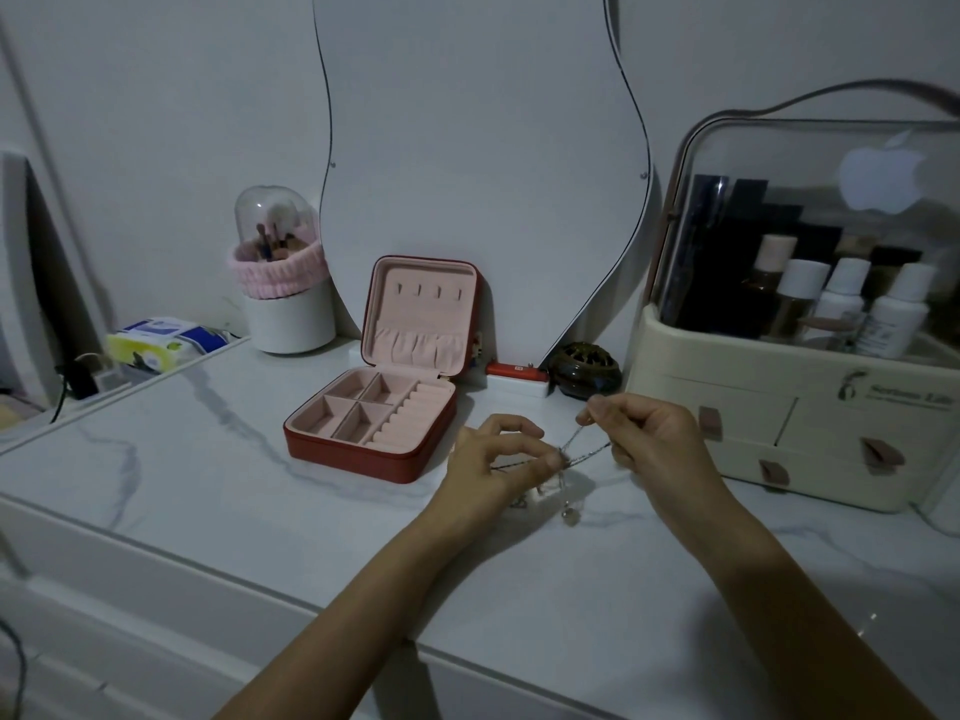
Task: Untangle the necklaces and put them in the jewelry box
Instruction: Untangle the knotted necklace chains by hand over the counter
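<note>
Thin silver necklaces [574, 449] hang tangled between my two hands, just above the marble tabletop [208, 459]. My left hand [493, 459] pinches the knot of chains between thumb and fingers. My right hand [644, 433] pinches a chain end and holds it up and to the right. Small pendants [569, 517] dangle below the knot, close to the tabletop. The red jewelry box [374, 407] stands open left of my hands, with a pink lining, several bare compartments and its lid upright.
A cream cosmetics organizer [795, 407] with bottles stands at the right, close to my right hand. A dark round burner [584, 371] and a red-and-white case [517, 374] sit behind my hands. A brush holder [285, 283], tissue pack [161, 340] and wavy mirror [483, 148] stand at the back.
</note>
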